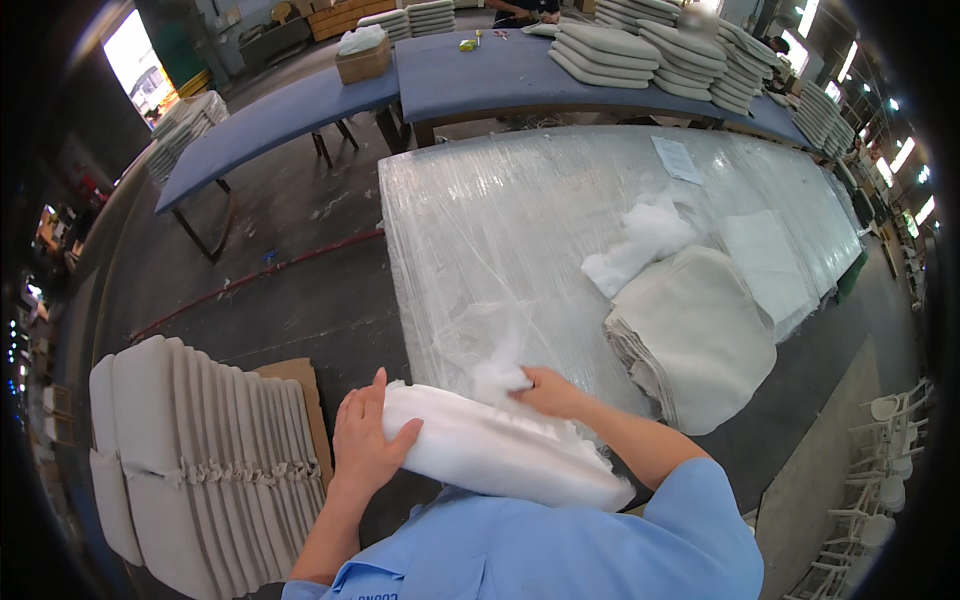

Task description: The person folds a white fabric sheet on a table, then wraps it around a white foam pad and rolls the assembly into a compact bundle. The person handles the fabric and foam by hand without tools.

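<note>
Across my front lies a thick white padded cushion (pixel 500 452), tilted, its near side against my blue shirt. My left hand (pixel 368 438) presses on the cushion's left end, thumb apart and fingers stretched out along it. At the far edge of the cushion, my right hand (pixel 550 392) pinches a wispy tuft of white fibre stuffing (pixel 497 378). The fingertips of that hand are partly hidden by the fluff. Beyond it, thin clear plastic film covers a large wrapped flat stack (pixel 500 220).
A stack of beige fabric covers (pixel 700 330) and loose white stuffing (pixel 645 235) lie on the wrapped stack. Finished beige cushions (pixel 215 460) stand at my left. Blue tables (pixel 480 75) hold more cushions (pixel 605 55) and a cardboard box (pixel 363 65). White chairs (pixel 880 480) line the right; a person (pixel 525 12) works beyond.
</note>
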Tool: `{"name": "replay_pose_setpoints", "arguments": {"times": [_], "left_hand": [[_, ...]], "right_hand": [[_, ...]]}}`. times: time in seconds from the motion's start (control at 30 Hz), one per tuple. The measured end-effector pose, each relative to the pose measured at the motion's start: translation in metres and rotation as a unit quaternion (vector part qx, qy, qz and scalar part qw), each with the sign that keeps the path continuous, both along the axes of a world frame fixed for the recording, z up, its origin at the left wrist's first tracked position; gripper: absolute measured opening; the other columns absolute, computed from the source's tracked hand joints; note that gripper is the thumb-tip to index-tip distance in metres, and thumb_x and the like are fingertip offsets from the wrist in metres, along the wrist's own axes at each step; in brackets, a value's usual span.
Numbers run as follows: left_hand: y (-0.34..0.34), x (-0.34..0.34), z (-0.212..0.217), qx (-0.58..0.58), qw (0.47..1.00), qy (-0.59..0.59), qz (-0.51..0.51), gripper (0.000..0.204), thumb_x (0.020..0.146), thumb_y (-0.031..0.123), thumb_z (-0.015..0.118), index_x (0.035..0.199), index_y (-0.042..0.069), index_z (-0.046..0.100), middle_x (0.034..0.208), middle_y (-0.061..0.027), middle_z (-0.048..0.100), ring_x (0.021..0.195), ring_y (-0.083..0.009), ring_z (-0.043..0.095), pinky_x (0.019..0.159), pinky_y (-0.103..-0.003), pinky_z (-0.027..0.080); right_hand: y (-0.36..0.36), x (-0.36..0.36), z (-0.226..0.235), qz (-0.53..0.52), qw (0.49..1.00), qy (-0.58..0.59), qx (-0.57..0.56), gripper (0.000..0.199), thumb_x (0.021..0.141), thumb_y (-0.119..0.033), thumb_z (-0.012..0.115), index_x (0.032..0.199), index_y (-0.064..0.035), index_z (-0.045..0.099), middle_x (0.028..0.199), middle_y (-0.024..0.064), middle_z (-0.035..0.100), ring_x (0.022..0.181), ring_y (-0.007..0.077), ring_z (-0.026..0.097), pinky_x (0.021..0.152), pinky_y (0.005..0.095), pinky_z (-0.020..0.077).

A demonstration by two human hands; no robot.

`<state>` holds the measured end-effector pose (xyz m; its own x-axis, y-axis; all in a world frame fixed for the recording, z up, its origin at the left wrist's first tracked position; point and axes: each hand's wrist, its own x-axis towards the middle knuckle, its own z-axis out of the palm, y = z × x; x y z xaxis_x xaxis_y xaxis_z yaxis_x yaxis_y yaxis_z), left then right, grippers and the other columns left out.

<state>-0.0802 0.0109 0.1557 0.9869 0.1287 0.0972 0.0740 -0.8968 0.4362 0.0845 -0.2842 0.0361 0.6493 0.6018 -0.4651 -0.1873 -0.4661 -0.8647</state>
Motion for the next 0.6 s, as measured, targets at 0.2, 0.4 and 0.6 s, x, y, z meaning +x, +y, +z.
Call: {"name": "replay_pose_setpoints", "arguments": {"times": [0.2, 0.4, 0.6], "left_hand": [[-0.008, 0.004, -0.002, -0.033, 0.998, -0.035, -0.035, 0.086, 0.089, 0.046, 0.072, 0.154, -0.003, 0.045, 0.133, -0.0223, 0.061, 0.126, -0.0386, 0.057, 0.121, -0.052, 0.034], [0.002, -0.006, -0.004, -0.001, 1.000, 0.002, 0.013, 0.085, 0.092, 0.044, 0.069, 0.158, -0.001, 0.040, 0.139, -0.0252, 0.057, 0.132, -0.0445, 0.051, 0.120, -0.053, 0.033], [0.004, -0.005, -0.006, 0.009, 1.000, -0.007, 0.028, 0.075, 0.099, 0.045, 0.061, 0.158, 0.004, 0.042, 0.140, -0.0249, 0.057, 0.132, -0.0470, 0.051, 0.120, -0.054, 0.033]], "right_hand": [[-0.097, 0.159, 0.010, -0.325, 0.919, -0.203, -0.095, 0.067, 0.088, -0.032, 0.080, 0.143, -0.0027, 0.056, 0.127, 0.0207, 0.070, 0.106, 0.0307, 0.071, 0.090, 0.0421, 0.0573], [-0.053, 0.162, 0.065, -0.282, 0.919, -0.253, -0.109, 0.079, 0.097, -0.033, 0.074, 0.158, 0.0016, 0.037, 0.153, 0.0221, 0.052, 0.139, 0.0286, 0.053, 0.114, 0.0401, 0.0447], [0.051, -0.014, 0.143, 0.242, 0.966, -0.046, 0.077, 0.066, 0.113, -0.046, 0.037, 0.164, -0.0034, 0.032, 0.167, 0.0170, 0.037, 0.153, 0.0325, 0.036, 0.127, 0.0410, 0.0269]]}}
